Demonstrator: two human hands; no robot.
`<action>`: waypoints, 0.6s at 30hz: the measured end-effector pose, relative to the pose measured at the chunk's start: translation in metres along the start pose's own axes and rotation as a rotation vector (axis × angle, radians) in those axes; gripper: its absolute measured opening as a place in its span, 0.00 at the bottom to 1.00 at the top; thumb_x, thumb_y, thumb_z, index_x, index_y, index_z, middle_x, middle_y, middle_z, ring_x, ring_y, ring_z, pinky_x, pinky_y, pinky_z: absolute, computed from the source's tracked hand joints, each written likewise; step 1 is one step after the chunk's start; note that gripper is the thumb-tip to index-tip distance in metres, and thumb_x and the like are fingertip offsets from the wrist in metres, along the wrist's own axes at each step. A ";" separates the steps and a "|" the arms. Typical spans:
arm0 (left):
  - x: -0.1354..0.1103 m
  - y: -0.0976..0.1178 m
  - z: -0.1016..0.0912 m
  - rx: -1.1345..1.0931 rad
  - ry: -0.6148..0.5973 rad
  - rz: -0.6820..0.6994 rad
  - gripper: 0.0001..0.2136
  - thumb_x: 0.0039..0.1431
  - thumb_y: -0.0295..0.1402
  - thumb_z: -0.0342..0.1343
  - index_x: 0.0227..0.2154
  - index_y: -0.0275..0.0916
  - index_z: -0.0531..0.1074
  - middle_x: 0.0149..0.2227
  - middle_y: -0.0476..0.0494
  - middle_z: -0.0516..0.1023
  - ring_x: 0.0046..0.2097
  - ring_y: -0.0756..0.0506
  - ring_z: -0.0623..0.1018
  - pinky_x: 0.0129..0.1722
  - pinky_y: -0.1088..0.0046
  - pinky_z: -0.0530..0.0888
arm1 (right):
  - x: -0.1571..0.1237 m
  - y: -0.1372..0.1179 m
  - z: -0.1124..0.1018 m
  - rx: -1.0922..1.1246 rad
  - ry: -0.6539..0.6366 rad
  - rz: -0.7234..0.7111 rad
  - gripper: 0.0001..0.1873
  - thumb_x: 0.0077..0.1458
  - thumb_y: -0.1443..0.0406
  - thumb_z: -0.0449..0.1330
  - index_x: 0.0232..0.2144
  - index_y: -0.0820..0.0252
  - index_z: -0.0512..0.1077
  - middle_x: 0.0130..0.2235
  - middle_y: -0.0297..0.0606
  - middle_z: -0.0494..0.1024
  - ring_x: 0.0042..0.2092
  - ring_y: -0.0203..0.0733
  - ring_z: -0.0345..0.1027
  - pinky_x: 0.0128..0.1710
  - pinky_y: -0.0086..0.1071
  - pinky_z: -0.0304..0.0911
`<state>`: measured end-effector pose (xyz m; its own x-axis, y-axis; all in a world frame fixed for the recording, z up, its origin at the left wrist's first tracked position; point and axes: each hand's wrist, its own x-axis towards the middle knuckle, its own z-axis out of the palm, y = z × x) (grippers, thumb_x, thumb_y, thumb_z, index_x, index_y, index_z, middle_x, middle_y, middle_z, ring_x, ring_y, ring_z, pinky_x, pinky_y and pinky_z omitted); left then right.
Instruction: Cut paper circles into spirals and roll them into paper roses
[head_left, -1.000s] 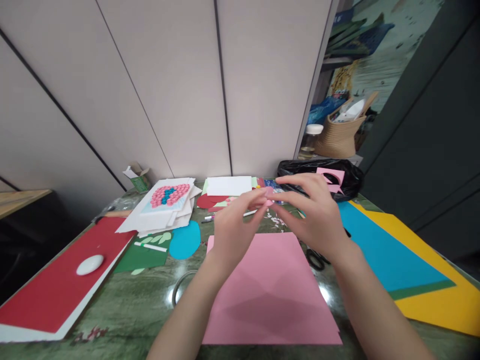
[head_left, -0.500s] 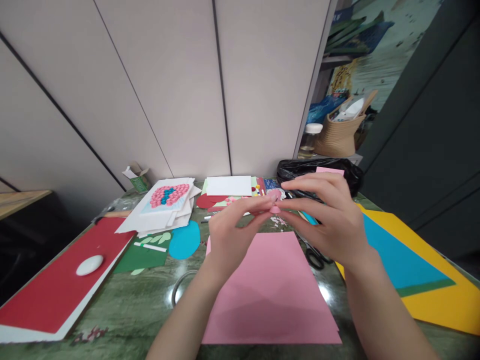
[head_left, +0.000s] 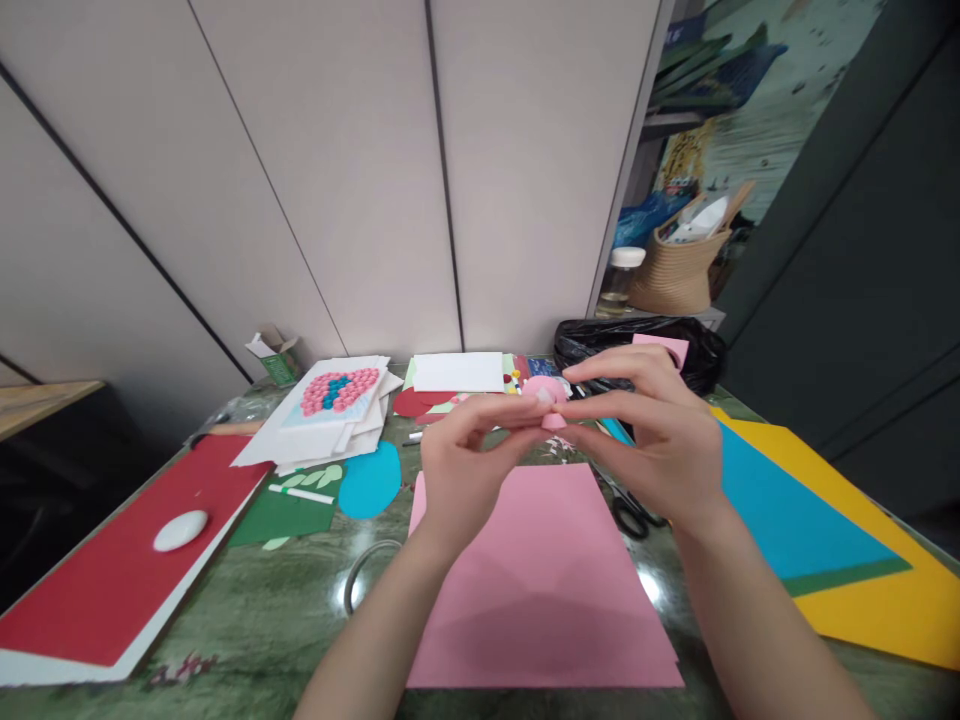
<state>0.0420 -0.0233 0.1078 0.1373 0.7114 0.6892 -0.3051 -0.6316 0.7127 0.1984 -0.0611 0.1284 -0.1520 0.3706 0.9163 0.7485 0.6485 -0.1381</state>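
Observation:
Between my two hands, above the pink sheets, is a small curled piece of pink paper [head_left: 546,390]. My left hand [head_left: 472,460] pinches it from the left with thumb and forefinger. From the right, the thumb and forefinger of my right hand [head_left: 652,430] press on the same piece, while its other fingers are raised and spread. The fingertips hide part of the piece. Below both hands lie pink paper sheets [head_left: 544,590] on the green table.
Scissors [head_left: 630,515] lie right of the pink sheets, beside yellow paper [head_left: 885,620] and blue paper [head_left: 802,500]. At left are a white computer mouse [head_left: 180,530], red sheets [head_left: 82,570], a blue paper circle [head_left: 370,480] and stacked white sheets [head_left: 300,440]. A black bag [head_left: 592,340] stands behind.
The pink paper piece has turned between my fingers and shows more of its rounded face. My right hand has shifted slightly left and its fingers have bent a little.

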 end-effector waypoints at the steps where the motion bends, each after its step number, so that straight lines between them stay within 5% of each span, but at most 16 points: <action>1: 0.000 -0.001 0.001 -0.008 0.025 -0.012 0.11 0.45 0.22 0.64 0.32 0.40 0.76 0.32 0.49 0.81 0.36 0.49 0.81 0.38 0.75 0.80 | 0.000 0.000 0.002 0.006 0.011 0.004 0.09 0.47 0.70 0.65 0.32 0.51 0.75 0.39 0.35 0.76 0.42 0.42 0.67 0.41 0.40 0.64; 10: 0.003 -0.012 0.002 0.127 0.080 0.049 0.12 0.46 0.25 0.64 0.36 0.39 0.73 0.34 0.47 0.81 0.37 0.48 0.81 0.37 0.75 0.80 | -0.002 0.003 0.008 -0.240 -0.007 -0.066 0.09 0.48 0.69 0.64 0.35 0.53 0.74 0.40 0.36 0.78 0.43 0.44 0.67 0.42 0.42 0.62; 18: 0.005 -0.015 -0.004 0.770 -0.011 0.623 0.19 0.49 0.20 0.60 0.45 0.39 0.70 0.36 0.48 0.82 0.34 0.51 0.81 0.36 0.77 0.77 | -0.003 -0.003 0.003 -0.502 -0.034 -0.170 0.08 0.48 0.68 0.65 0.33 0.54 0.72 0.43 0.32 0.78 0.46 0.46 0.66 0.44 0.44 0.57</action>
<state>0.0433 -0.0088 0.1005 0.1702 0.1840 0.9681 0.3694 -0.9227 0.1104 0.1943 -0.0620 0.1249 -0.3130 0.3144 0.8962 0.9269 0.3068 0.2161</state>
